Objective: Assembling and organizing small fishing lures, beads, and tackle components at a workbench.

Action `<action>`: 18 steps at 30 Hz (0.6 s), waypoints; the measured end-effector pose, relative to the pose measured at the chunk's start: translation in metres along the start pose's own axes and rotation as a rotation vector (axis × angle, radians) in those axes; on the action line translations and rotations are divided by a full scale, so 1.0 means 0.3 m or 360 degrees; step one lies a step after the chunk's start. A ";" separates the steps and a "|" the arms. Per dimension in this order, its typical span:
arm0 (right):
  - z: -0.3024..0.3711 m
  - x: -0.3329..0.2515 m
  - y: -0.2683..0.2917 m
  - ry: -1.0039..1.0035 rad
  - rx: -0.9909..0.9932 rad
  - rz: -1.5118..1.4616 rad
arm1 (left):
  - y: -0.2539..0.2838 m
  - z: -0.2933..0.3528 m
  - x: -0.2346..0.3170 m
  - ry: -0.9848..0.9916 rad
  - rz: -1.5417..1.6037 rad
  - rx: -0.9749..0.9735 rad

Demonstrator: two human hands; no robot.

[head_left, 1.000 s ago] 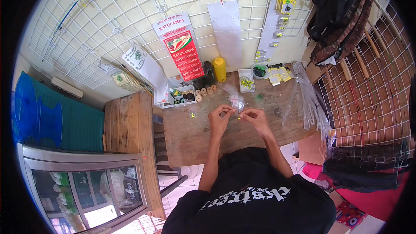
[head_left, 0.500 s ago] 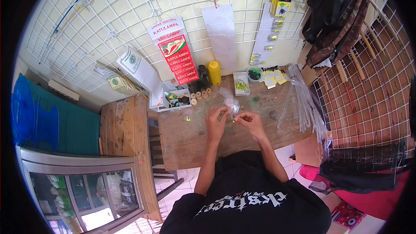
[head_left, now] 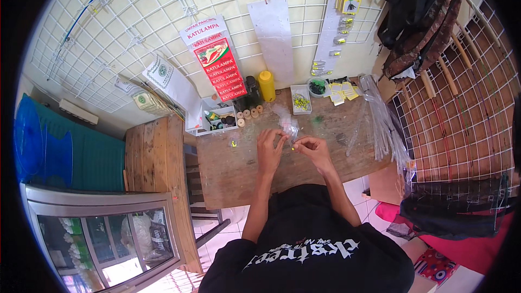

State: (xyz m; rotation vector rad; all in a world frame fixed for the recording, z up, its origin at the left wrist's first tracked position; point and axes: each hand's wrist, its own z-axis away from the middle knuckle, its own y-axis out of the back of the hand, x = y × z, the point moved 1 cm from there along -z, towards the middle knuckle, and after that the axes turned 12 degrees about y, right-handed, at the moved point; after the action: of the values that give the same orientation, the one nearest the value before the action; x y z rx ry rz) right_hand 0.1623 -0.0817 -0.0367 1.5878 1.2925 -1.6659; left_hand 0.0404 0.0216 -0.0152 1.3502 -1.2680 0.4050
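Note:
Both my hands are over the wooden table, close together, with their fingertips pinched. My right hand [head_left: 315,151] closes thumb and finger on a small yellow bead-like piece [head_left: 293,148]. Beside it, my left hand [head_left: 269,149] has thumb and forefinger brought together; anything between them is too small to make out. Just beyond the fingertips lies a crumpled clear plastic bag [head_left: 290,125]. Farther back, a white tray [head_left: 302,112] holds several little yellow-green pieces like those lying on the table [head_left: 234,143] left of my left hand.
A white box [head_left: 202,128] of small bottles, wooden spools [head_left: 247,114] and a yellow bottle [head_left: 266,86] stand along the back. At right are a green tub [head_left: 318,87], yellow packets [head_left: 343,93] and clear tubes [head_left: 374,114]. A wire grid hung with packets and bags rises behind.
The view has tilted slightly, so the table and wall sit a little higher in it. My hands keep nearly the same pinched pose near the plastic bag.

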 end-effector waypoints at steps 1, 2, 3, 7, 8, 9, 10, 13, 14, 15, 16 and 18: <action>0.004 0.001 0.003 0.0007 -0.0003 -0.0011 | -0.006 0.002 -0.010 -0.0001 0.0000 -0.0008; 0.009 0.008 0.010 0.0010 0.0006 -0.0010 | -0.012 -0.001 -0.018 -0.0020 0.0024 -0.0029; 0.015 0.019 0.017 0.0010 -0.0010 0.0047 | -0.017 -0.002 -0.026 -0.0037 0.0047 -0.0051; 0.036 0.035 0.046 0.0023 -0.0054 0.0144 | -0.033 0.022 -0.058 0.0331 0.0250 -0.0437; 0.040 0.033 0.043 0.0019 -0.0053 0.0141 | -0.038 0.029 -0.071 0.0322 0.0373 -0.0439; 0.045 0.031 0.039 0.0026 -0.0060 0.0175 | -0.041 0.038 -0.083 0.0313 0.0495 -0.0440; 0.049 0.029 0.036 0.0032 -0.0067 0.0210 | -0.043 0.048 -0.097 0.0317 0.0493 -0.0441; 0.061 0.054 0.053 0.0011 -0.0068 0.0288 | -0.055 0.065 -0.101 0.0417 0.0591 -0.0524; 0.064 0.053 0.052 0.0008 -0.0070 0.0287 | -0.054 0.071 -0.097 0.0483 0.0636 -0.0584; 0.067 0.050 0.050 0.0026 -0.0065 0.0347 | -0.054 0.078 -0.095 0.0548 0.0681 -0.0644; 0.069 0.047 0.050 0.0045 -0.0061 0.0406 | -0.057 0.085 -0.105 0.0549 0.0681 -0.0642; 0.074 0.037 0.049 0.0042 -0.0088 0.0436 | -0.060 0.095 -0.121 0.0501 0.0642 -0.0696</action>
State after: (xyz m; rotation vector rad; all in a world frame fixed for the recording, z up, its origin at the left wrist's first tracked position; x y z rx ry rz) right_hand 0.1621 -0.1045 -0.0544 1.6742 1.0681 -1.4336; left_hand 0.0305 0.0076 -0.0615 0.6323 -1.2677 0.5559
